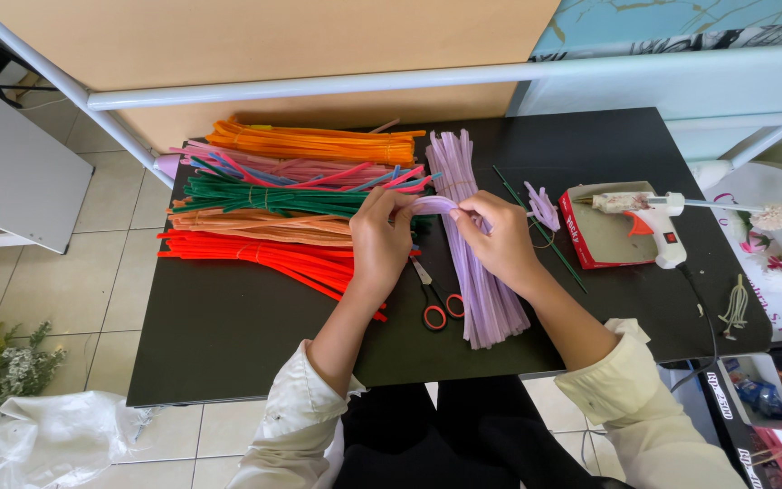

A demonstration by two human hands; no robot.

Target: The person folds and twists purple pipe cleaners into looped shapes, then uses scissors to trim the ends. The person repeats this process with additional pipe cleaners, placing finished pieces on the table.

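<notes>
Pinched between left hand [380, 237] and right hand [500, 240], a lilac pipe cleaner [433, 205] is bent; light, soft, pliable, it looks best gripped near its ends.

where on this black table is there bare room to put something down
Bare patches on the black table: the near left corner below the red pipe cleaners, and the far right strip behind the glue gun. The middle is crowded: both hands bend a lilac pipe cleaner above the scissors and lilac bundle.
</notes>
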